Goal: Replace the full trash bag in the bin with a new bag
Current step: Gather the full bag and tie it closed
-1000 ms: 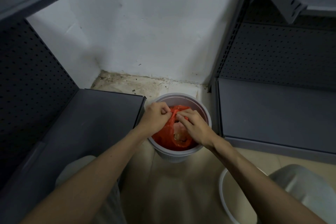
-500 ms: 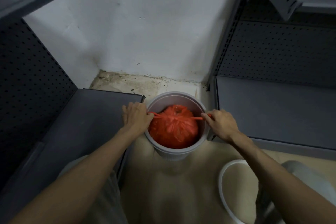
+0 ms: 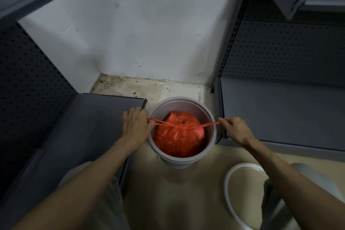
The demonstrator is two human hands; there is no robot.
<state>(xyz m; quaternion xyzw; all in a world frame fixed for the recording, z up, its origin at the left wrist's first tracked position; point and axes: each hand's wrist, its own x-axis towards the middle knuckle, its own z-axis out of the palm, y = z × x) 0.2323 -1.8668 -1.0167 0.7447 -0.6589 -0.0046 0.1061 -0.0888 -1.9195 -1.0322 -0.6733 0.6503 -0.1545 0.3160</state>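
A round grey bin [image 3: 210, 123] stands on the floor in the corner between two shelf units. Inside it sits a full red trash bag [image 3: 178, 136], gathered and knotted at the top. Two red handle strips run sideways from the knot, stretched taut across the bin's mouth. My left hand [image 3: 137, 124] is beside the bin's left rim, shut on the left strip. My right hand [image 3: 235, 130] is beside the right rim, pinching the right strip. No new bag is in view.
Dark grey metal shelving with pegboard backs flanks the bin: a low shelf [image 3: 74, 132] on the left, another [image 3: 280, 114] on the right. A white ring [image 3: 228, 188] lies on the beige floor at lower right. My knees show at the bottom.
One second ago both hands were together over the bag's top. They have moved apart to the bin's two sides, pulling the handle strips tight, and the bag's mouth is drawn closed.
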